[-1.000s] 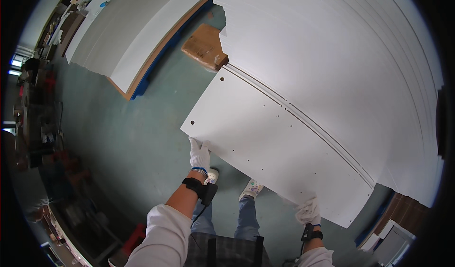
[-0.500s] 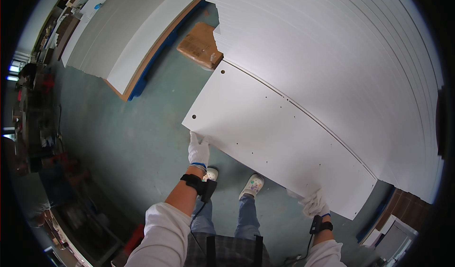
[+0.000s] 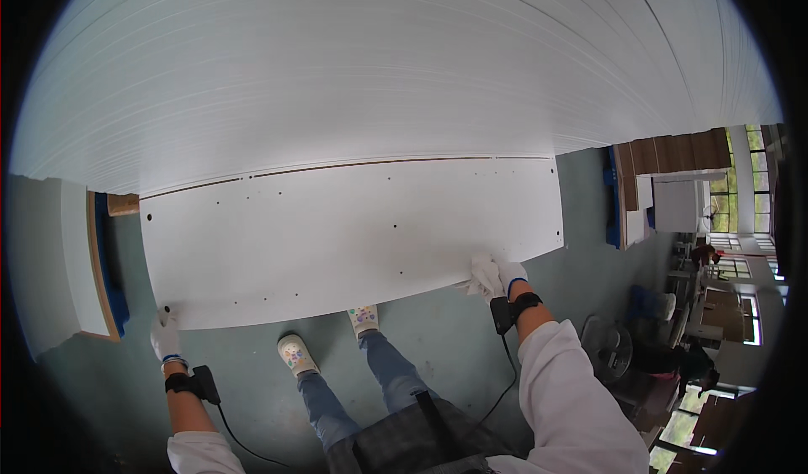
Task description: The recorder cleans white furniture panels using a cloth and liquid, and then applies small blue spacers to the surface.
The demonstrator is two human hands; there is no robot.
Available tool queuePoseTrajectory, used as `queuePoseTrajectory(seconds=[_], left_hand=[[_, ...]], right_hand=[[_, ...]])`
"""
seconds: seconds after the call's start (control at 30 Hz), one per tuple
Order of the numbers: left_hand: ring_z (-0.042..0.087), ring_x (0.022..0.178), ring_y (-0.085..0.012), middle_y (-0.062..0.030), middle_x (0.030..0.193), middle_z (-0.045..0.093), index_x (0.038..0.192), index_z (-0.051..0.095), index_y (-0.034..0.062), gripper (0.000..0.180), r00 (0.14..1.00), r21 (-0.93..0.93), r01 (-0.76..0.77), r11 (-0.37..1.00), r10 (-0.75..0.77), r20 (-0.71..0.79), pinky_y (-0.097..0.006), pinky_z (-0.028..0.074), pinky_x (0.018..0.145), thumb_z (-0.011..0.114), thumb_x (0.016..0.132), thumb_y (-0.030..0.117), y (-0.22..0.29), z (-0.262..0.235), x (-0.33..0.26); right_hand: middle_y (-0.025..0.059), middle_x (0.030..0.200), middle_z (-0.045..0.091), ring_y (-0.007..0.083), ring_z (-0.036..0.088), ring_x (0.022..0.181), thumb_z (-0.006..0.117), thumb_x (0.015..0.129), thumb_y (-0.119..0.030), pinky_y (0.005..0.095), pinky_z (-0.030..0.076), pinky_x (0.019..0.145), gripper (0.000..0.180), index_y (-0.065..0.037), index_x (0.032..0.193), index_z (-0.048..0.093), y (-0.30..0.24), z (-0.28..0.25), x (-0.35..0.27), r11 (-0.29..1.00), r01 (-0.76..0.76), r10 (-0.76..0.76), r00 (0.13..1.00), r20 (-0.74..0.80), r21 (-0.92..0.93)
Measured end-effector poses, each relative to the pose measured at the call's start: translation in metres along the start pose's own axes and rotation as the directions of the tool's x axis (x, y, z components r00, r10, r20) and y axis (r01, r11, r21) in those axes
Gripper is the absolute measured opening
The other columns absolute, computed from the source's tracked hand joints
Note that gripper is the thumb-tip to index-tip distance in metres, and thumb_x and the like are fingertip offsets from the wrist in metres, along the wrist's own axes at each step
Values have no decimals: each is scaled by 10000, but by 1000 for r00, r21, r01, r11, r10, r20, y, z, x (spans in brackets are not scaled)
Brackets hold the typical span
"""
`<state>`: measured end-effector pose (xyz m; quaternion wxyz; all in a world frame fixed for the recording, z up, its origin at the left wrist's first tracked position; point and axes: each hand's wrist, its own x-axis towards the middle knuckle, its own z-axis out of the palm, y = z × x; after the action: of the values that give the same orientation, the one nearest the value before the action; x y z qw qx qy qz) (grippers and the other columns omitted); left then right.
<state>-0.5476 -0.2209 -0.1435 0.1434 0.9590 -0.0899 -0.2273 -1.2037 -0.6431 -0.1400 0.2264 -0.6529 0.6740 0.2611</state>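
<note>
A long white panel (image 3: 337, 247) with small drilled holes and a dark groove along its far side spans the middle of the view in front of my legs. My left hand (image 3: 167, 336), in a white knit glove, is closed on the panel's near left corner, fingertips at the edge. Toward the right end, my gloved right hand (image 3: 510, 274) is closed around a crumpled white cloth (image 3: 484, 279) that touches the panel's near edge. Parts of the right fingers are hidden by the cloth. Black straps with small boxes and cables circle both wrists.
A large stack of white panels (image 3: 362, 70) rises just beyond the held panel. At left, white boards (image 3: 76, 264) lie on a blue-based support. Brown boards (image 3: 682, 153) are stacked at right, and a floor fan (image 3: 604, 346) stands nearer. Green floor (image 3: 252, 381) surrounds my shoes.
My view and body have turned, and the panel now lies nearly level across the view instead of slanting. Both hands stay at its near edge, the right one still with the cloth.
</note>
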Motion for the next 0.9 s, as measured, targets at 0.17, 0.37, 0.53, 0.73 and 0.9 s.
queuePoseTrajectory(seconds=[0.17, 0.37, 0.53, 0.73, 0.9], left_hand=[[595, 1078, -245, -130, 1179, 635, 1219, 585, 21, 504, 998, -16, 39, 999, -38, 44, -334, 434, 941, 644, 854, 364, -4, 4, 12], [541, 1155, -250, -176, 1253, 576, 1298, 496, -35, 615, 995, 20, 54, 998, -56, 82, -325, 395, 991, 603, 887, 410, -34, 0, 32], [507, 1192, -258, -192, 1311, 521, 1335, 428, -69, 670, 990, -24, 60, 998, -56, 130, -333, 360, 1025, 561, 909, 430, -46, 3, 40], [435, 1257, -258, -165, 1376, 455, 1368, 374, -72, 700, 971, -218, 192, 957, -154, 182, -337, 307, 1068, 533, 923, 445, -61, -20, 52], [487, 1183, -238, -122, 1313, 503, 1354, 421, -27, 606, 948, -441, 304, 845, -223, 226, -340, 356, 1035, 589, 923, 363, -43, -7, 38]], right_hand=[[255, 1052, 629, 416, 603, 989, 538, 819, -450, 460, 490, 848, 530, 18, 1050, 630, 12, -72, -13, 949, -269, 302, 927, -224, 167], [235, 1083, 628, 389, 605, 1010, 588, 799, -369, 442, 493, 861, 466, -17, 1104, 606, 82, -90, 40, 920, -377, 388, 849, -359, 102], [244, 1117, 614, 378, 594, 1047, 610, 794, -389, 435, 474, 880, 556, 24, 1161, 547, 136, -113, 75, 933, -325, 358, 883, -303, 154], [184, 1052, 647, 268, 630, 936, 623, 816, -407, 341, 482, 826, 556, 39, 1146, 587, 182, -108, 114, 877, -191, 281, 949, -146, 442], [194, 1071, 650, 260, 637, 946, 630, 830, -393, 335, 490, 825, 573, 58, 1178, 575, 218, -99, 126, 801, -181, 293, 950, -110, 570]])
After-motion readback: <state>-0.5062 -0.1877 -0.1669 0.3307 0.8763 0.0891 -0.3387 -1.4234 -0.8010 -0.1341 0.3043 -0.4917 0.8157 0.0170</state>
